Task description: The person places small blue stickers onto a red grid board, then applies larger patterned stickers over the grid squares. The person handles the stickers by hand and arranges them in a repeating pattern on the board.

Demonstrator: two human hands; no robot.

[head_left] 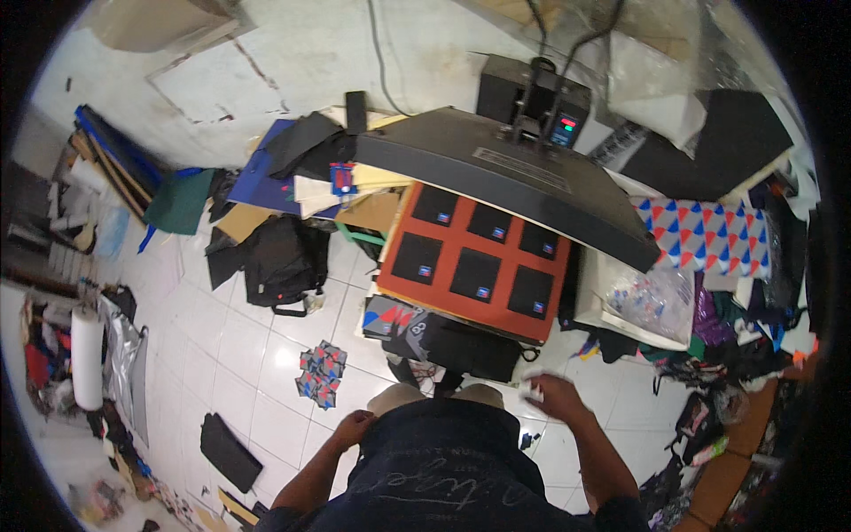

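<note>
An open heat press stands in front of me, its dark upper plate (496,173) swung up over the orange lower plate (461,253). Several black fabric squares (476,275) lie in rows on the orange plate, each with a small blue and red patch. My right hand (554,396) hovers low in front of the press, near its front edge; it is blurred, with something pale at the fingertips that I cannot make out. My left hand (353,428) is curled shut against my dark shirt at the waist, holding nothing that I can see.
The press control box (534,102) sits behind the plate. A small pile of patterned pieces (321,372) and a black bag (282,262) lie on the white tiled floor to the left. At the right are triangle-print cloth (709,232), a clear bag (651,301) and heaped fabric.
</note>
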